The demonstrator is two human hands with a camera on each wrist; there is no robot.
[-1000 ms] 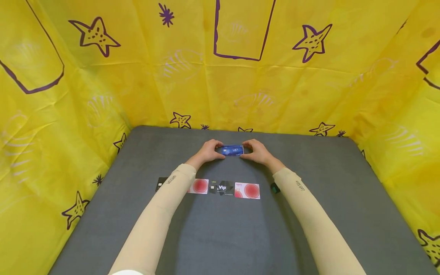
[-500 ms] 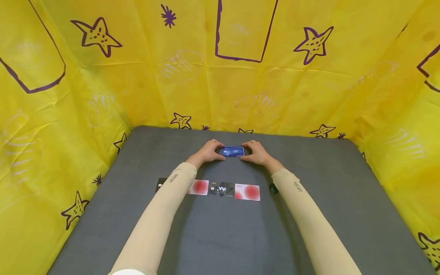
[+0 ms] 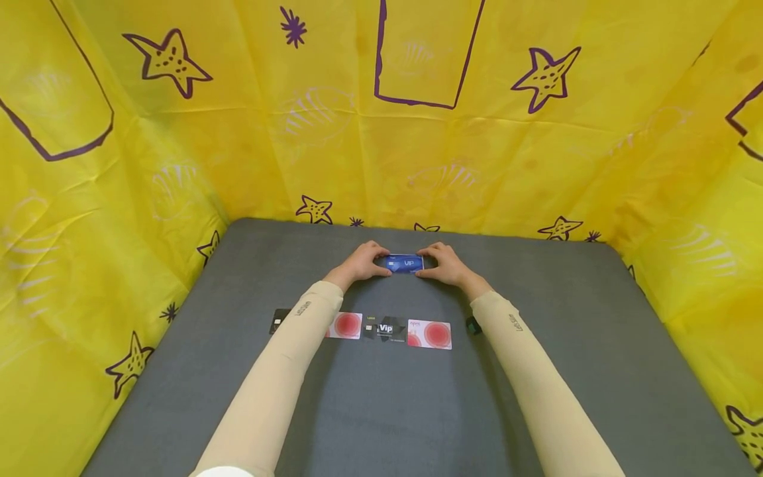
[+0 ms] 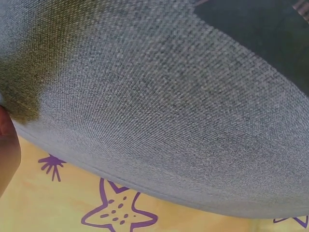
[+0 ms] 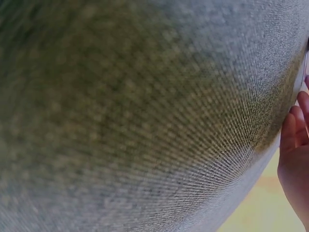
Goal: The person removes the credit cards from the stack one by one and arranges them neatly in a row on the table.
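Note:
A blue bank-style card (image 3: 405, 264) marked VIP lies or is held low over the grey tabletop, near its far side. My left hand (image 3: 359, 262) pinches the card's left end between thumb and fingers. At the opposite end, my right hand (image 3: 446, 264) has its thumb and fingers on the right edge in the same way. Only part of a left finger (image 4: 7, 140) shows in the left wrist view. In the right wrist view, curved fingers (image 5: 294, 128) appear at the right border; the card itself cannot be made out there.
Nearer me, a row holds a black card (image 3: 278, 320) partly under the left sleeve, a pink card (image 3: 347, 325), a black Vip card (image 3: 384, 328) and another pink card (image 3: 430, 334). A small dark object (image 3: 473, 325) sits by the right sleeve. Yellow cloth (image 3: 381, 159) walls the table.
Both hands keep their grip on the blue card. Only a very slight shift of the view and the arms is visible.

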